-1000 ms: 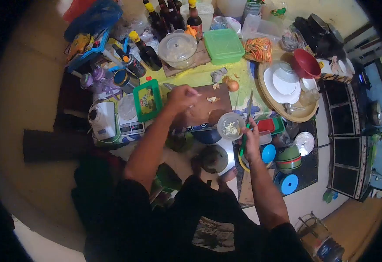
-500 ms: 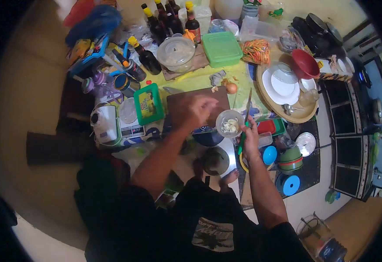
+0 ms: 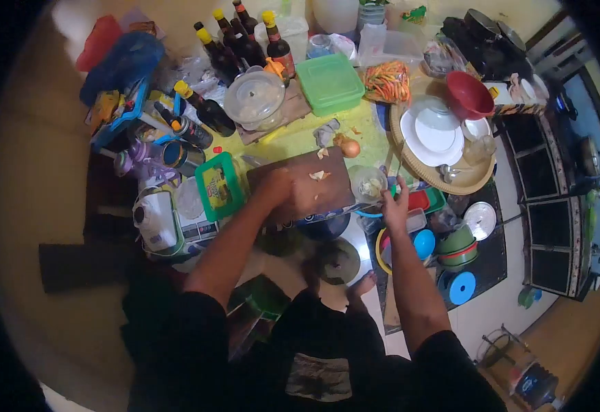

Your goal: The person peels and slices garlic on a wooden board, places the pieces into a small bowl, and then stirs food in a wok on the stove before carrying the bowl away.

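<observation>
My left hand [image 3: 277, 188] is over the left part of the brown cutting board [image 3: 331, 189], its fingers smeared by motion. Scraps of pale peel [image 3: 319, 176] lie on the board. At the board's right edge is a small clear bowl [image 3: 367, 180] with white pieces in it that look like garlic cloves. My right hand [image 3: 396, 204] is at the bowl's right rim, closed around the green handle of a knife [image 3: 392, 190] whose blade points away from me. An onion [image 3: 348, 145] rests just beyond the board, beside a crumpled grey scrap [image 3: 326, 132].
To the left are a green-rimmed tub [image 3: 219, 185] and a kitchen scale [image 3: 200, 230]. Behind the board stand a lidded glass bowl [image 3: 254, 99], a green box [image 3: 329, 82] and several dark bottles [image 3: 207, 113]. A woven tray [image 3: 444, 180] with plates sits at the right.
My left hand has swung left and down over the board. My right hand has moved the bowl from in front of the board's right edge to the table beside it.
</observation>
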Available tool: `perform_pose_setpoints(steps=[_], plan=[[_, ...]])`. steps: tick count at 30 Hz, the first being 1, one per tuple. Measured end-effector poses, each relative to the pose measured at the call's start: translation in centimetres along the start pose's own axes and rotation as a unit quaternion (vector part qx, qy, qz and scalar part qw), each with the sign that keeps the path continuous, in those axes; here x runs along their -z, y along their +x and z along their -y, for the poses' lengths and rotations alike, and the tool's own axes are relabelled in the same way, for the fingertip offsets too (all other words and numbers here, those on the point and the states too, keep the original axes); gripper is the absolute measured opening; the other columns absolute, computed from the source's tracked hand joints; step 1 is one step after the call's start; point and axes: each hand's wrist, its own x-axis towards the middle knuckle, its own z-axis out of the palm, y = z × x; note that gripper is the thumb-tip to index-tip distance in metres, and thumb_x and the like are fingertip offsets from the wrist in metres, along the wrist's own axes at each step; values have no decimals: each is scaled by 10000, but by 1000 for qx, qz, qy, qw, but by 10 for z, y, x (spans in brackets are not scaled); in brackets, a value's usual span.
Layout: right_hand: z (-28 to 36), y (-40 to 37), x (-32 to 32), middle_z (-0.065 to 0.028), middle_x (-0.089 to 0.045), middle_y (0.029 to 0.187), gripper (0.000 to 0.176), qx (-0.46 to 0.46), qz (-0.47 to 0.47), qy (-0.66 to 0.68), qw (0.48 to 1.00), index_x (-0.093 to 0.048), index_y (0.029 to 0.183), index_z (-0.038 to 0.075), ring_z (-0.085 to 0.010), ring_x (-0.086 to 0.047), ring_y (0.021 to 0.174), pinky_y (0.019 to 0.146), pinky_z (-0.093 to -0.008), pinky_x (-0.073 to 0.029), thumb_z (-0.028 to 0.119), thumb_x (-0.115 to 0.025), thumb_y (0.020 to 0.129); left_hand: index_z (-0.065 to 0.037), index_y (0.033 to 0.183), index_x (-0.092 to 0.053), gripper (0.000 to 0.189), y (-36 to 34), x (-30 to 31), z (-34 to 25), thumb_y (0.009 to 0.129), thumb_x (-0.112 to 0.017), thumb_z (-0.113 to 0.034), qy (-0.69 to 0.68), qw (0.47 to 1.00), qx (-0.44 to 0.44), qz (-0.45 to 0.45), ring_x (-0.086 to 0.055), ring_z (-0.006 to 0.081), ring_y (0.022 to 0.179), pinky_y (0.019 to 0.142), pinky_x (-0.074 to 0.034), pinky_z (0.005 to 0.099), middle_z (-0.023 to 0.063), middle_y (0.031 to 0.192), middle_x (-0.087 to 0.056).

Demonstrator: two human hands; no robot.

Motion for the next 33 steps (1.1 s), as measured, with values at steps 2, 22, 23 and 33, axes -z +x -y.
perform_pose_setpoints(steps=[2, 22, 23, 33], plan=[[-18, 16, -1, -166, -536, 1240, 589, 31, 1, -44, 999, -393, 1395, 9, -235, -585, 1017, 862, -316, -480, 71, -615, 853, -49, 935, -683, 187, 2, 9, -10, 781, -605, -122, -24, 999, 31, 9, -604, 363, 985, 892, -493, 449, 182, 1031, -644], [7, -117, 106, -143, -576, 1193, 565, 77, -1, -141, 987, -391, 1406, 7, -217, -571, 1057, 913, -335, -472, 36, -619, 889, -128, 1113, -646, 286, -4, 49, -38, 862, -558, -234, -64, 998, 7, -29, -647, 382, 935, 831, -525, 465, 205, 1009, -667], [13, -134, 114, -137, -585, 1165, 557, 110, -8, -186, 976, -399, 1399, 7, -222, -573, 1038, 911, -344, -474, 42, -620, 889, -158, 1130, -645, 303, -1, 44, -38, 871, -556, -286, -13, 999, 11, -45, -645, 388, 947, 839, -523, 469, 216, 1033, -664], [63, -237, 160, -126, -576, 1081, 573, -26, -8, -169, 985, -398, 1402, 48, -191, -558, 1017, 889, -338, -466, 127, -667, 902, -46, 964, -659, 280, 19, -15, 7, 933, -481, -260, 16, 994, -14, -111, -635, 391, 862, 794, -511, 490, 195, 911, -653]])
